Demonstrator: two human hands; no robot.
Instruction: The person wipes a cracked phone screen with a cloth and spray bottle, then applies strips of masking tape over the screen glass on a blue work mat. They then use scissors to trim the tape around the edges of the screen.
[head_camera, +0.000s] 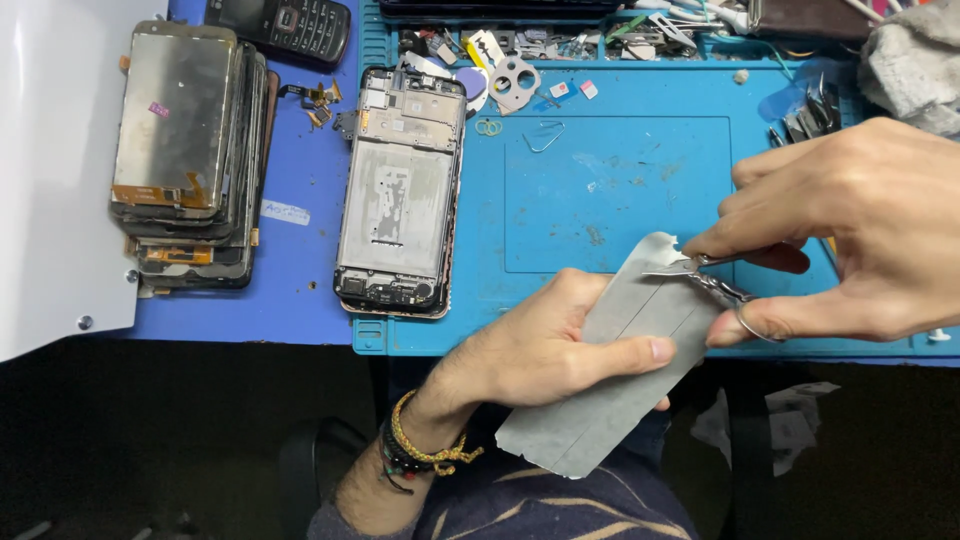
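**benchguy:** Over the near edge of the blue repair mat (640, 200), around 5 o'clock in the view, the left hand (540, 345) has a grey sheet (600, 385) pinched, thumb on top, the other fingers curled underneath. It's a long rectangular piece, tilted, with its upper end pointing to about 1 o'clock and its lower end hanging off the table edge toward the person's lap.

**solderfan:** And the other one?

**benchguy:** At 3 o'clock the right hand (850, 235) is closed around small scissors (705, 275). A finger sits through one ring handle, and the blades meet the sheet's top corner. How far apart the blades are, can't tell, too small.

**solderfan:** What else is lying around?

**benchguy:** At 9 o'clock from the sheet, well apart from both hands, an opened smartphone (400, 190) lies flat with its back off and its metal frame showing, straddling the mat's left edge. Further out at 10 o'clock there's a stack of phone screens (190, 150), with a keypad phone (285, 25) just above it at 11. Along the top of the mat sit loose small parts, including a camera-lens bezel (515, 82), and a grey cloth (915, 65) is bunched at 1 o'clock.
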